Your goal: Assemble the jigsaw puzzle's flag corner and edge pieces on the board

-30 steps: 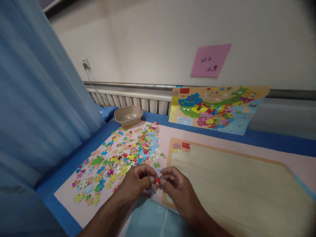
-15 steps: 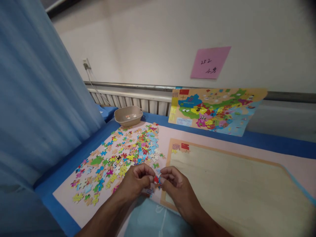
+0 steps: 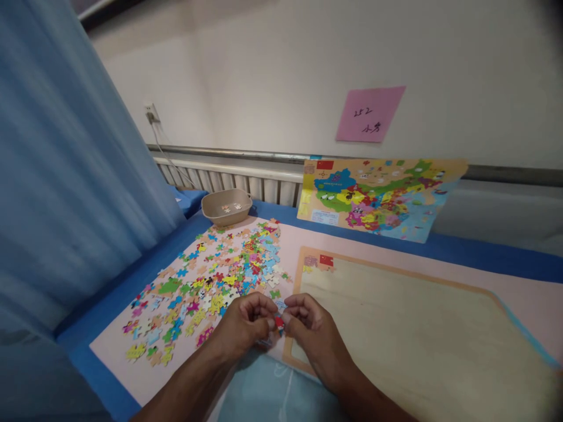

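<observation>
Between the fingertips of both hands is a small red puzzle piece (image 3: pixel 279 322). My left hand (image 3: pixel 250 319) pinches it from the left, and my right hand (image 3: pixel 308 319) from the right; the fingers partly cover it. Just right of them lies the wooden puzzle board (image 3: pixel 413 316) with an orange border. A few joined pieces, one with a red flag (image 3: pixel 326 259), sit in its upper left corner. Many loose puzzle pieces (image 3: pixel 215 275) spread over the pink sheet to the left, some partly behind my left hand.
A beige basket (image 3: pixel 226 208) with a few pieces stands at the back. A colourful map picture (image 3: pixel 373 202) leans against the wall behind the board. A blue curtain (image 3: pixel 88 176) hangs at the left. A pink note (image 3: pixel 370 114) is on the wall.
The view has shifted slightly. Both hands stay together at nearly the same spot, and the red piece has turned a little between the fingertips.
</observation>
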### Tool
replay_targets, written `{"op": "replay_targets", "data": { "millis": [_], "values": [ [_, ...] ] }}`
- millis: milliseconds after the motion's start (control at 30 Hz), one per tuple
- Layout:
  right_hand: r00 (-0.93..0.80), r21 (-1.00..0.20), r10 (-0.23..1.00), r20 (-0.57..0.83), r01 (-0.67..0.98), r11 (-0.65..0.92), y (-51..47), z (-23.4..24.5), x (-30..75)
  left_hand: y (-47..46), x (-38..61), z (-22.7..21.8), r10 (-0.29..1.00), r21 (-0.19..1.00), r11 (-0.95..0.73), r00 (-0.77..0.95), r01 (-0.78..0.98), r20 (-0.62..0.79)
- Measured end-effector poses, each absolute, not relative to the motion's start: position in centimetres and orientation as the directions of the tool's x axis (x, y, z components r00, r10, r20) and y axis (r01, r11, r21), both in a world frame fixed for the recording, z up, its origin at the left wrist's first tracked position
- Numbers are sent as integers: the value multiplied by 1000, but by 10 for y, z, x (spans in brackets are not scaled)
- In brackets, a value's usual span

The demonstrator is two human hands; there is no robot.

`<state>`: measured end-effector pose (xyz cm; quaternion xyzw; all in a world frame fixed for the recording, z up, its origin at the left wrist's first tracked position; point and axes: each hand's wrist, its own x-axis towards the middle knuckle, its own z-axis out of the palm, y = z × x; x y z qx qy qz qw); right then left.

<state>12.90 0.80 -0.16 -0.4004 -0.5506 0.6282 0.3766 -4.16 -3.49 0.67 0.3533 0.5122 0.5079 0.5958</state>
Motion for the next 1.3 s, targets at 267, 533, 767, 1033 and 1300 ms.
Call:
{"op": "replay_targets", "data": {
  "millis": [267, 533, 767, 1033, 1300],
  "values": [
    [-387, -994, 917, -95, -12, -108, 8, 1, 129, -34, -37, 8, 965, 945, 239, -56, -223, -257],
    [-313, -997, 948, -59, 68, -39, 14, 5, 137, -34, -66, 14, 905, 965, 138, -369, -221, -214],
    [-374, -966, 927, -15, 246, 83, 10, 7, 140, -58, -93, 5, 817, 979, 154, -541, -131, -200],
    [-372, -967, 927, -45, 251, 54, 10, 5, 138, -79, -86, -15, 823, 958, 279, -530, 63, -205],
    [-366, -966, 930, -32, 251, 65, 11, 7, 137, -76, -77, 4, 811, 906, 355, -558, 229, -176]
  ]
}}
